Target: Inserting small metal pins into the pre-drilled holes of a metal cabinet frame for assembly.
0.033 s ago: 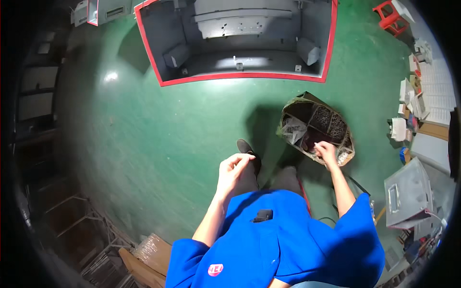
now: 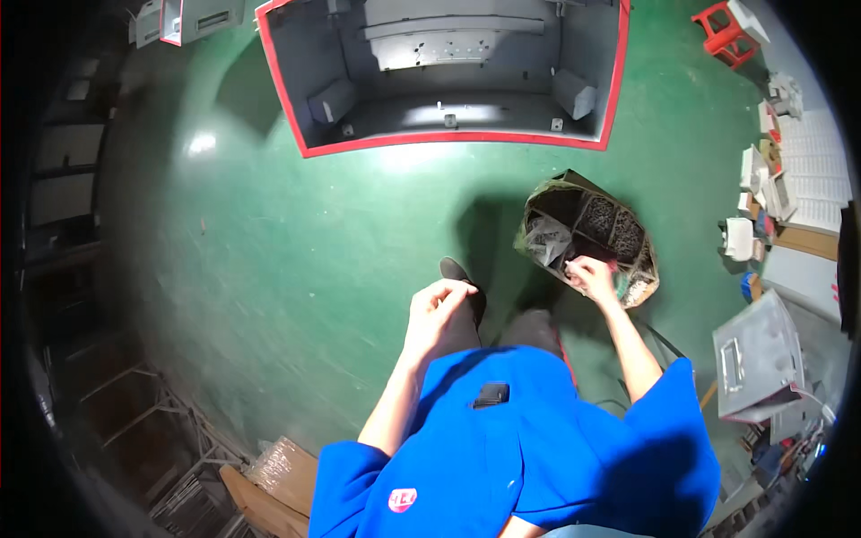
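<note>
My right hand (image 2: 593,277) is over the near side of a divided cardboard box (image 2: 595,188) on the floor, its thumb and fingertips pinched together. Anything between those fingertips is too small to make out. Several compartments hold small metal parts (image 2: 599,216), probably fasteners. Left of them lies a crumpled clear plastic bag (image 2: 548,238). In front of my body, my left hand (image 2: 436,308) is raised with thumb and fingers pressed together, above my shoe. Whether it holds something small cannot be seen.
Ahead stands a large grey metal cabinet (image 2: 448,138) with a red rim, its hollow side facing me. A red stool (image 2: 725,38) is at the far right. Nearer on the right sits a grey metal box (image 2: 758,359). Cardboard (image 2: 289,475) lies at the lower left.
My right hand has shifted left across the box, toward the plastic bag, fingers still pinched. My left hand has stayed nearly in place.
</note>
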`<control>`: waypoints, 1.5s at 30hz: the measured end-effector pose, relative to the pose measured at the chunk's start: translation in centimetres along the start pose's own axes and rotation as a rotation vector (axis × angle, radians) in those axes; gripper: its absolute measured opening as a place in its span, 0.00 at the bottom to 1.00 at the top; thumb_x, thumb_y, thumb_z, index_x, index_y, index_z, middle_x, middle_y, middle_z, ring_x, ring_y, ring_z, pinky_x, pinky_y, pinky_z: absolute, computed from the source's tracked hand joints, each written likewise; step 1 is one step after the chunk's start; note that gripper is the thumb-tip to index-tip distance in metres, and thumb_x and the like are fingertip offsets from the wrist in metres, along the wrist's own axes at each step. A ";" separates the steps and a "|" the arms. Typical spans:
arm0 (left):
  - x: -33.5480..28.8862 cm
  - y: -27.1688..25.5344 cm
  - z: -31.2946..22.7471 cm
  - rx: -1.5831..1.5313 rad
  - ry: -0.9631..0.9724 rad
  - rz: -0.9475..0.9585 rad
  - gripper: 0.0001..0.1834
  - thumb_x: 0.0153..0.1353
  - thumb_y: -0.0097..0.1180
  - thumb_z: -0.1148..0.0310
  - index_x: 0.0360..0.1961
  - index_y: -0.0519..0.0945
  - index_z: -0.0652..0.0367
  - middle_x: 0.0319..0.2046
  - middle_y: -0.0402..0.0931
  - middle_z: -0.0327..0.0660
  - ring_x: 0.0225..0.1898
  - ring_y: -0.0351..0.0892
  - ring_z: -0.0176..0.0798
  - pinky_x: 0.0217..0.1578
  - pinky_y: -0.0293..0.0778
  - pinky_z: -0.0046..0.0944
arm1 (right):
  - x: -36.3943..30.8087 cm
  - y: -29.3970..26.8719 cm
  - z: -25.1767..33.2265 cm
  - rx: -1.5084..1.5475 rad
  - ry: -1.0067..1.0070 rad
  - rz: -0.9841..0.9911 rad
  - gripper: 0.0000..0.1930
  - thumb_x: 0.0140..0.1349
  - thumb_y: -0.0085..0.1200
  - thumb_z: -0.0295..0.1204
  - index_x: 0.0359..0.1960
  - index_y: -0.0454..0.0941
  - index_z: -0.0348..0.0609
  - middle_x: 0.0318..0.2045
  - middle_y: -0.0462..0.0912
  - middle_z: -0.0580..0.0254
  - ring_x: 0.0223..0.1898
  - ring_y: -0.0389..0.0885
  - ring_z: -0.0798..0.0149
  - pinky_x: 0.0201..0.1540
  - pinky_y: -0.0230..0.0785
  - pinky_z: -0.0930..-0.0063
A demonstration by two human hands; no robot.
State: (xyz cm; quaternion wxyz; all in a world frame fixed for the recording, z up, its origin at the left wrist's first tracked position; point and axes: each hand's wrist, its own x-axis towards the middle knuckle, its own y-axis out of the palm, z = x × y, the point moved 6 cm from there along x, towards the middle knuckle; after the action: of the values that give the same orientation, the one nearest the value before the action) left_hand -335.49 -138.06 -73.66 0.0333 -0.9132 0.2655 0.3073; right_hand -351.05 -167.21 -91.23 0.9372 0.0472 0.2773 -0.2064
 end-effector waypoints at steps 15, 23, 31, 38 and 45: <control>0.8 -7.5 -2.9 0.450 0.186 0.143 0.17 0.64 0.50 0.62 0.23 0.72 0.64 0.17 0.65 0.33 0.23 0.60 0.24 0.23 0.59 0.29 | -4.3 25.7 18.3 -0.008 -0.218 0.550 0.05 0.54 0.58 0.24 0.30 0.81 0.36 0.24 0.80 0.64 0.26 0.79 0.74 0.30 0.72 0.80; 5.3 -7.6 -6.7 0.519 0.159 0.097 0.15 0.64 0.49 0.64 0.25 0.75 0.65 0.19 0.73 0.39 0.23 0.66 0.26 0.26 0.64 0.30 | 0.1 26.1 24.2 -0.406 -0.610 0.540 0.07 0.54 0.53 0.24 0.34 0.75 0.37 0.26 0.79 0.55 0.28 0.80 0.60 0.33 0.72 0.71; 16.6 -7.5 -13.1 0.354 0.274 -0.028 0.10 0.65 0.43 0.70 0.40 0.77 0.60 0.18 0.62 0.32 0.21 0.58 0.25 0.23 0.60 0.28 | 18.3 18.4 35.9 0.117 -0.631 0.325 0.03 0.58 0.52 0.21 0.33 0.76 0.34 0.29 0.80 0.61 0.29 0.79 0.72 0.33 0.74 0.78; 26.0 -6.2 -13.1 0.646 0.363 -0.186 0.12 0.65 0.46 0.71 0.49 0.74 0.56 0.19 0.70 0.46 0.19 0.68 0.35 0.26 0.66 0.33 | 35.2 14.6 29.3 -0.189 -0.220 0.250 0.08 0.57 0.56 0.27 0.34 0.79 0.35 0.25 0.82 0.58 0.27 0.82 0.69 0.29 0.77 0.79; 27.5 -6.8 -11.4 0.741 0.313 -0.198 0.05 0.64 0.48 0.71 0.38 0.73 0.61 0.19 0.70 0.47 0.18 0.67 0.37 0.24 0.66 0.34 | 36.2 13.9 25.0 -0.092 -0.129 0.434 0.11 0.59 0.54 0.32 0.37 0.80 0.35 0.24 0.78 0.66 0.24 0.76 0.76 0.30 0.74 0.83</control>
State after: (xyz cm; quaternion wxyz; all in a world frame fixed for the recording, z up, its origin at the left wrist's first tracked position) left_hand -307.43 -147.56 -81.10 0.3484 -0.8963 0.2710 0.0436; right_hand -305.22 -172.72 -90.05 0.9765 0.0495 0.2094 0.0102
